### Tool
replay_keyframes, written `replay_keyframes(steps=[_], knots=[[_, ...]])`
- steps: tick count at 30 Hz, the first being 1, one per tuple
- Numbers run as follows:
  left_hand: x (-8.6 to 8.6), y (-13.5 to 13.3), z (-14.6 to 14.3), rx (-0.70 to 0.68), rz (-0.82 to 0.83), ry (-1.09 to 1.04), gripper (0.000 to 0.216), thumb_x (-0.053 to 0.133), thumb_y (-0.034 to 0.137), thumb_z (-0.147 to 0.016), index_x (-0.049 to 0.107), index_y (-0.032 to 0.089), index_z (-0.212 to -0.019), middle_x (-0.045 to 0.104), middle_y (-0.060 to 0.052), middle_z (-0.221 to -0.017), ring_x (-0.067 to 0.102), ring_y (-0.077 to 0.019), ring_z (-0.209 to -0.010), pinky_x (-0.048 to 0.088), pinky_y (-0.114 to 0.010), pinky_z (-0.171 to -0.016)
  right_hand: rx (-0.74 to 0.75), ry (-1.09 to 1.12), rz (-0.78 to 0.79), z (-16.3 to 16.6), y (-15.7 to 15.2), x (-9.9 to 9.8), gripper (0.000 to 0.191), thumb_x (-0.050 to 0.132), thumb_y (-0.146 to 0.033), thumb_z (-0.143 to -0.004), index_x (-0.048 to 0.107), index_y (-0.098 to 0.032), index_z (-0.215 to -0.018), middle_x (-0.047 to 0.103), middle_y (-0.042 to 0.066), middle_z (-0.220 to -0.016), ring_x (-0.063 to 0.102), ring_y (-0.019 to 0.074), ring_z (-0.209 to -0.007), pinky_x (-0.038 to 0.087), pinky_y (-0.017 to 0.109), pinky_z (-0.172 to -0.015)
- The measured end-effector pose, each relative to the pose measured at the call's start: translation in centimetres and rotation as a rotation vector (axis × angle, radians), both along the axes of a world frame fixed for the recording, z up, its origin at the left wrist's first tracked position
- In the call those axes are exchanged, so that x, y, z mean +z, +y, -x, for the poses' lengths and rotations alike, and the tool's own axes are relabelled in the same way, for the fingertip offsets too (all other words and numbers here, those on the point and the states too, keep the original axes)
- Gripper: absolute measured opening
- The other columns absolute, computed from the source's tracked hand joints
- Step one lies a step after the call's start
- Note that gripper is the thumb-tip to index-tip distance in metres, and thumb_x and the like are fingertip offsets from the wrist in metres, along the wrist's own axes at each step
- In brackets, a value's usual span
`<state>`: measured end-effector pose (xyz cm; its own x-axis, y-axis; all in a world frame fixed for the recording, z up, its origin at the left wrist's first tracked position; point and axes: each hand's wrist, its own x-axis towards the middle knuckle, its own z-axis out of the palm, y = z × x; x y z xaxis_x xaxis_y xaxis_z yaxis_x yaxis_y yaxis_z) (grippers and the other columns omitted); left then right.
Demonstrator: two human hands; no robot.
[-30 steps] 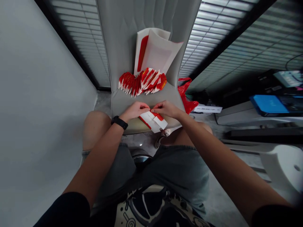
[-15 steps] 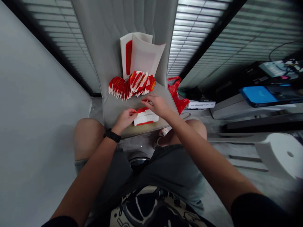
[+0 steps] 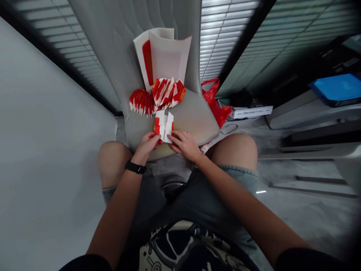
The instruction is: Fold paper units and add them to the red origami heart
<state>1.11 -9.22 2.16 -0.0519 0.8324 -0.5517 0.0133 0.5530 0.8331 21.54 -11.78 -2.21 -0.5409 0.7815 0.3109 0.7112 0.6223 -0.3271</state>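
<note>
A folded red-and-white paper [image 3: 168, 126] stands lengthwise on the seat, its white flaps turned in to a middle seam and red showing on the left side. My left hand [image 3: 148, 146] pinches its lower left edge, thumb on the white flap. On the other side, my right hand [image 3: 184, 146] holds the lower right edge between thumb and fingers. Just beyond the paper lies a fanned row of folded red-and-white papers [image 3: 165, 94], its left part [image 3: 141, 101] mostly red and tightly pleated.
The grey padded chair [image 3: 194, 116] carries everything. A large white-and-red paper sheet [image 3: 169, 56] leans on its backrest. Right of the seat are a red plastic bag [image 3: 216, 103] and a white box [image 3: 251, 111] on the floor. A wall [image 3: 50, 150] is on the left.
The paper has turned from crosswise to lengthwise. My right hand, held above it before, has come down onto its right edge. The view has shifted somewhat.
</note>
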Motion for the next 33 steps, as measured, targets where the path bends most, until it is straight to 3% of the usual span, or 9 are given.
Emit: replay_keyframes(steps=[4, 7, 9, 14, 16, 21, 25, 28, 33], knots=[[0.6, 0.3, 1.4, -0.007, 0.123, -0.160, 0.013, 0.072, 0.022, -0.080, 0.061, 0.017, -0.076, 0.063, 0.002, -0.062, 0.057, -0.0068, -0.053, 0.033, -0.017, -0.046, 0.046, 0.025, -0.051, 0.1, 0.6, 0.6, 0.045, 0.052, -0.034, -0.102, 0.053, -0.023, -0.146, 0.052, 0.016, -0.148, 0.046, 0.0315, -0.134, 0.043, 0.047, -0.101], [0.3, 0.3, 2.1, -0.059, 0.126, -0.109, 0.012, 0.073, 0.023, -0.080, 0.063, 0.017, -0.080, 0.063, 0.002, -0.063, 0.057, -0.0073, -0.053, 0.034, -0.018, -0.047, 0.062, 0.040, -0.069, 0.4, 1.0, 0.5, 0.036, 0.050, -0.028, -0.103, 0.061, -0.023, -0.137, 0.059, 0.015, -0.141, 0.049, 0.0294, -0.132, 0.044, 0.046, -0.100], [-0.2, 0.2, 2.3, -0.101, 0.036, 0.004, 0.014, 0.072, 0.022, -0.081, 0.064, 0.018, -0.091, 0.065, 0.002, -0.066, 0.059, -0.0090, -0.056, 0.037, -0.020, -0.050, 0.088, 0.041, -0.070, 0.5, 1.3, 0.2, 0.032, 0.051, -0.026, -0.103, 0.066, -0.024, -0.131, 0.062, 0.015, -0.137, 0.051, 0.0291, -0.130, 0.044, 0.046, -0.099], [-1.8, -0.6, 2.2, -0.211, -0.365, 0.401, 0.044, 0.074, 0.023, -0.081, 0.055, 0.021, -0.120, 0.070, 0.002, -0.080, 0.065, -0.0132, -0.068, 0.048, -0.026, -0.067, 0.132, 0.011, 0.003, 0.6, 1.4, -0.3, 0.029, 0.053, -0.025, -0.102, 0.070, -0.024, -0.125, 0.065, 0.013, -0.132, 0.054, 0.0285, -0.124, 0.045, 0.045, -0.096], [-2.0, -1.0, 2.0, -0.246, -0.446, 0.558, 0.042, 0.073, 0.025, -0.082, 0.056, 0.021, -0.120, 0.071, 0.000, -0.089, 0.065, -0.0138, -0.070, 0.049, -0.027, -0.068, 0.161, 0.003, 0.021, 0.5, 1.3, -0.3, 0.028, 0.052, -0.026, -0.103, 0.071, -0.023, -0.122, 0.067, 0.012, -0.129, 0.056, 0.0276, -0.121, 0.046, 0.045, -0.097], [-2.1, -2.6, 1.5, -0.407, -0.659, 0.827, 0.014, 0.065, 0.022, -0.090, 0.067, 0.023, -0.104, 0.070, -0.002, -0.096, 0.065, -0.0169, -0.080, 0.049, -0.029, -0.073, 0.209, 0.048, 0.025, 0.1, 1.3, 0.4, 0.027, 0.051, -0.027, -0.103, 0.075, -0.023, -0.114, 0.068, 0.010, -0.127, 0.056, 0.0255, -0.121, 0.044, 0.047, -0.106], [-2.5, -4.1, 1.6, -0.492, -0.842, 0.900, 0.024, 0.057, 0.020, -0.096, 0.070, 0.025, -0.116, 0.070, -0.005, -0.111, 0.063, -0.0213, -0.101, 0.050, -0.034, -0.088, 0.184, 0.075, 0.058, 0.2, 1.2, 1.1, 0.027, 0.053, -0.032, -0.102, 0.076, -0.021, -0.111, 0.067, 0.013, -0.115, 0.057, 0.0250, -0.109, 0.048, 0.043, -0.096], [-3.1, -5.1, 1.7, -0.515, -0.915, 0.897, 0.026, 0.057, 0.017, -0.095, 0.072, 0.024, -0.113, 0.071, -0.005, -0.114, 0.060, -0.0224, -0.105, 0.050, -0.036, -0.095, 0.148, 0.105, 0.104, 0.4, 1.2, 1.0, 0.026, 0.056, -0.035, -0.101, 0.077, -0.022, -0.106, 0.067, 0.011, -0.103, 0.056, 0.0247, -0.102, 0.046, 0.040, -0.089], [-3.6, -5.7, 1.0, -0.395, -0.925, 0.884, 0.017, 0.061, 0.023, -0.094, 0.074, 0.021, -0.105, 0.070, -0.006, -0.111, 0.059, -0.0229, -0.104, 0.049, -0.038, -0.098, 0.003, 0.223, 0.169, 1.0, 1.6, -0.4, 0.023, 0.062, -0.040, -0.098, 0.077, -0.023, -0.097, 0.070, 0.008, -0.103, 0.057, 0.0235, -0.101, 0.039, 0.037, -0.088]])
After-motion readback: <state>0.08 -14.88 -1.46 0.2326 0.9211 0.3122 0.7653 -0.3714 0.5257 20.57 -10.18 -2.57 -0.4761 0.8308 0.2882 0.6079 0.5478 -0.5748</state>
